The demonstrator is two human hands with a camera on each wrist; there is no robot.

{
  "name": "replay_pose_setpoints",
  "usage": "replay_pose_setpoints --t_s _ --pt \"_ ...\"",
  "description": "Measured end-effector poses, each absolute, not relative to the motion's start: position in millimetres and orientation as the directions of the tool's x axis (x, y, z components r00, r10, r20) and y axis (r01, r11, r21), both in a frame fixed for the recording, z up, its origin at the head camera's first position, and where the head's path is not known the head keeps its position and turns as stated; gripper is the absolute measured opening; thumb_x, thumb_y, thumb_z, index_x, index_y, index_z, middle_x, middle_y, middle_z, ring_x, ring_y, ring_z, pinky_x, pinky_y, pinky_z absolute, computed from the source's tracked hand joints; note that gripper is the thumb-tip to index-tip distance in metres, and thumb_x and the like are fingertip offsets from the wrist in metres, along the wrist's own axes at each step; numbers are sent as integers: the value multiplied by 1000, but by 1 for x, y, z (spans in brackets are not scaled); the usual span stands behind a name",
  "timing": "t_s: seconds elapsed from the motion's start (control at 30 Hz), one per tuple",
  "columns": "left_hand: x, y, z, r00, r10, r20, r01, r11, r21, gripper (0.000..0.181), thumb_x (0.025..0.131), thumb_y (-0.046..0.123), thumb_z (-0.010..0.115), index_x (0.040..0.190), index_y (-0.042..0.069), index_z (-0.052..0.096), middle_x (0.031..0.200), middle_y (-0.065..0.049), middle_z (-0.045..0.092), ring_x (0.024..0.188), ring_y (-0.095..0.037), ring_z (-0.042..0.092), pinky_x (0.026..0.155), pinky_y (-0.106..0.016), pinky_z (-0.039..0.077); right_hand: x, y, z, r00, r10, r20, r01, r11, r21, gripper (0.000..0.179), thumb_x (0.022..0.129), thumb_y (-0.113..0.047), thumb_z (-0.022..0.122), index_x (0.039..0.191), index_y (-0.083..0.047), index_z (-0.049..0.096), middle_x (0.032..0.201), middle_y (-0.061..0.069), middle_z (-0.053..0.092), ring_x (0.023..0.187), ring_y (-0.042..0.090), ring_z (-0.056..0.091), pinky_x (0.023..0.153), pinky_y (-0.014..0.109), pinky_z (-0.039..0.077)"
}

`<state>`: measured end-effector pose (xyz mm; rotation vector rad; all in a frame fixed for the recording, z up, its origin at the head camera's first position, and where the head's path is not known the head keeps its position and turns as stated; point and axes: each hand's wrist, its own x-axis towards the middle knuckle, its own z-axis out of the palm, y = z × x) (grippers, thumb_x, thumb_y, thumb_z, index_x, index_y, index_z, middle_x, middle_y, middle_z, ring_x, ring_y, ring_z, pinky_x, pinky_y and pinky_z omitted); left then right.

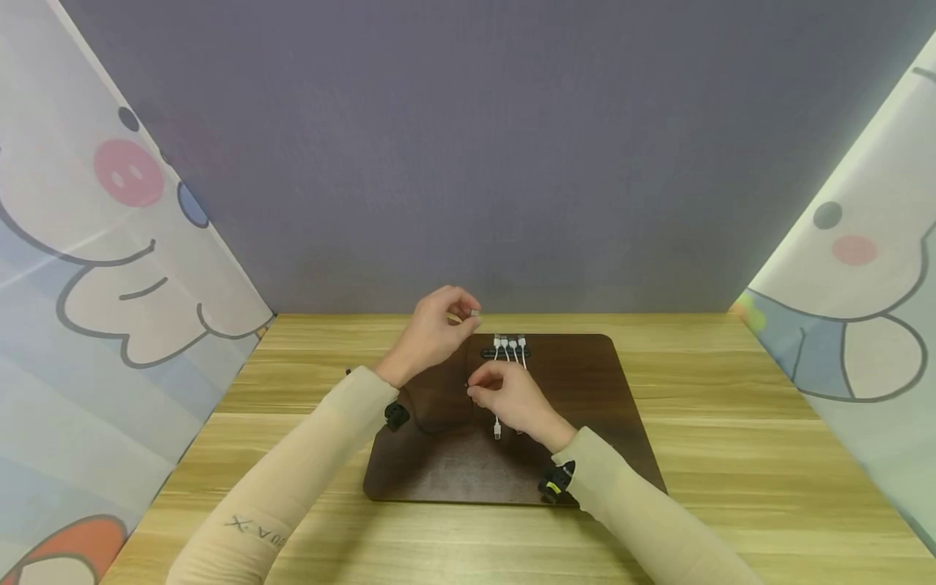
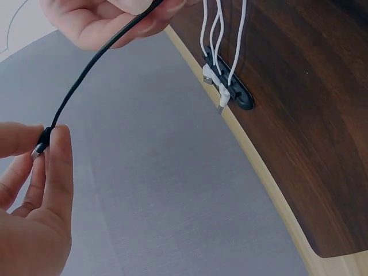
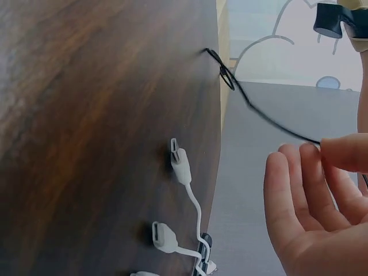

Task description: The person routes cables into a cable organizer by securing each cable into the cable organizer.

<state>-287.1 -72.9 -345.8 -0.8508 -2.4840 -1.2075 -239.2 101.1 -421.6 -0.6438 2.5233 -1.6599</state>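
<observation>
My left hand [image 1: 433,331] is raised over the far edge of the dark brown board [image 1: 585,406]. Thumb and fingers pinch the black plug [image 2: 43,138] of a black cable [image 2: 86,72], its metal tip showing. Lower and nearer, my right hand [image 1: 517,400] pinches the same cable between thumb and forefinger. From there the cable runs down to the board in the right wrist view. Beside the hands, a black cable clip [image 2: 244,99] sits near the board's far edge. Several white cables [image 2: 239,40] pass through it, and their other plugs [image 3: 181,167] lie on the board.
The board lies on a light wooden table [image 1: 731,455]. A grey panel [image 1: 497,162] stands behind it. Cartoon-printed sheets [image 1: 110,244] flank the table on both sides. Black wrist cameras [image 1: 557,481] hang below my wrists.
</observation>
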Motion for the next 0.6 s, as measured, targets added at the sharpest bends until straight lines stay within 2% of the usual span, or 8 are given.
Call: replay_pose_setpoints --t_s 0.1,0.23,0.33,0.47,0.6 --pt "-290 -71 -347 -802 377 463 597 489 636 12 96 8 71 106 4 70 99 -5 64 91 -18 66 82 -33 57 -239 102 -422 -919 -354 172 -289 313 -905 8 93 -6 69 100 -1 70 90 3 71 78 16 68 71 33 56" --pt "-293 -68 -347 -815 359 454 579 496 647 12 95 8 72 106 5 71 99 -5 65 93 -19 68 83 -32 57 -239 101 -423 -923 -354 151 -249 250 -936 11 93 -3 67 103 2 65 89 6 70 81 31 71 74 43 58" --pt "-295 -67 -346 -827 356 436 562 508 652 13 95 8 72 107 6 71 100 -6 67 94 -21 70 83 -34 57 -240 101 -424 -927 -342 151 -237 223 -946 13 93 0 65 106 4 63 89 10 69 83 39 70 72 45 59" --pt "-300 -67 -345 -845 348 405 534 523 665 14 96 8 71 109 5 71 102 -8 67 96 -23 70 83 -38 57 -242 101 -426 -938 -314 148 -230 241 -943 16 93 0 65 108 5 63 90 11 69 81 33 71 67 35 58" --pt "-307 -68 -347 -866 324 382 500 526 688 14 96 7 70 110 4 70 103 -9 67 95 -24 69 82 -39 57 -241 100 -427 -948 -287 137 -214 257 -942 20 92 2 64 112 7 62 89 11 67 76 29 70 65 32 56"
